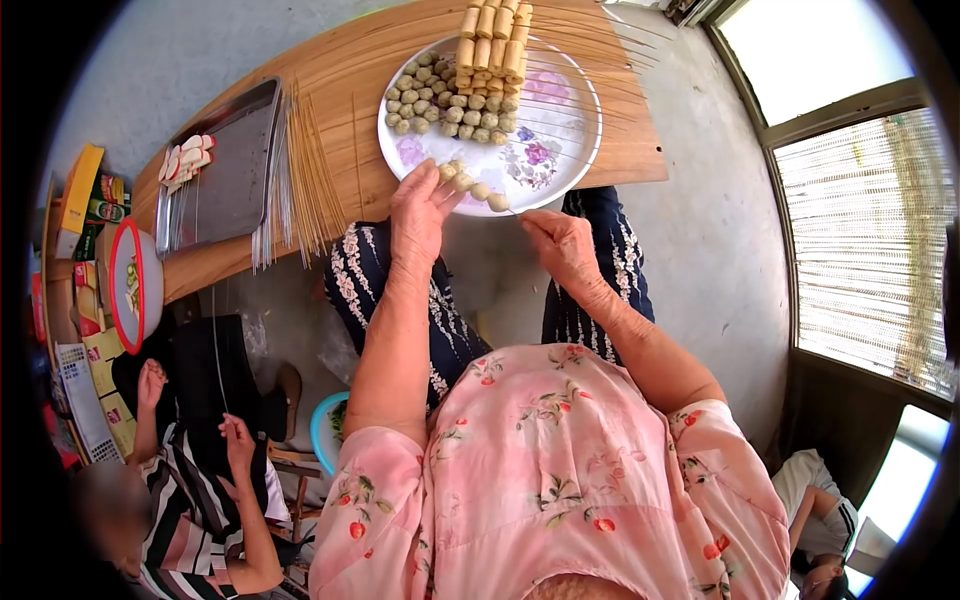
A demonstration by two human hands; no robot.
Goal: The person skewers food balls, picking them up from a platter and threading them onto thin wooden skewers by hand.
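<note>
My left hand (418, 218) is closed on a short row of greyish-brown meatballs (479, 191) at the near rim of a round floral plate (410, 151). A thin skewer (514, 211) comes out of the row on the right, and my right hand (563, 245) pinches that end. Its far end is hidden by my left fingers. On the plate, loose meatballs (408, 105) lie to the left. Skewered meatballs (480, 118) lie beside a stack of tan cylindrical pieces on skewers (490, 50).
Left on the wooden table (340, 100) are bare sticks (309, 160) and a metal tray (233, 150) with red-and-white skewered slices (186, 162). A red-rimmed basin (150, 285) stands farther left. A person in a striped top (190, 490) holds a thin stick. Another person (815, 510) is lower right.
</note>
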